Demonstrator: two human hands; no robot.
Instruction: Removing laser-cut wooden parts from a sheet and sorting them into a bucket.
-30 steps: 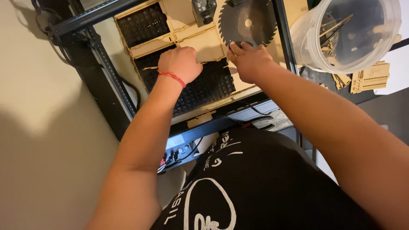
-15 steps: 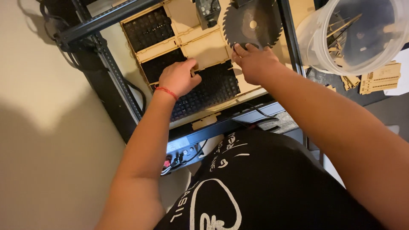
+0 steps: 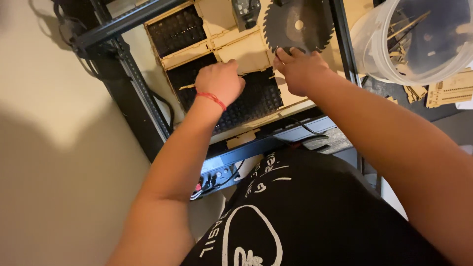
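My left hand (image 3: pixel 220 82), with a red band at the wrist, is curled over the lower edge of a cut plywood panel (image 3: pixel 249 55). The panel lies in a larger plywood sheet (image 3: pixel 217 27) over a black honeycomb bed (image 3: pixel 251 101). My right hand (image 3: pixel 299 70) grips the panel's right edge. Its fingertips touch the rim of a dark circular saw blade (image 3: pixel 297 23) that lies on the sheet.
A black metal frame (image 3: pixel 129 74) runs around the bed, with cables and a power strip (image 3: pixel 215 176) below the front rail. At the upper right stands a clear plastic bucket (image 3: pixel 394 44) of wood scraps. Several cut plywood pieces (image 3: pixel 451 88) lie beside it.
My left hand has shifted slightly right along the panel's lower edge. My right hand stays at the panel's right edge by the blade. The view has swung a little.
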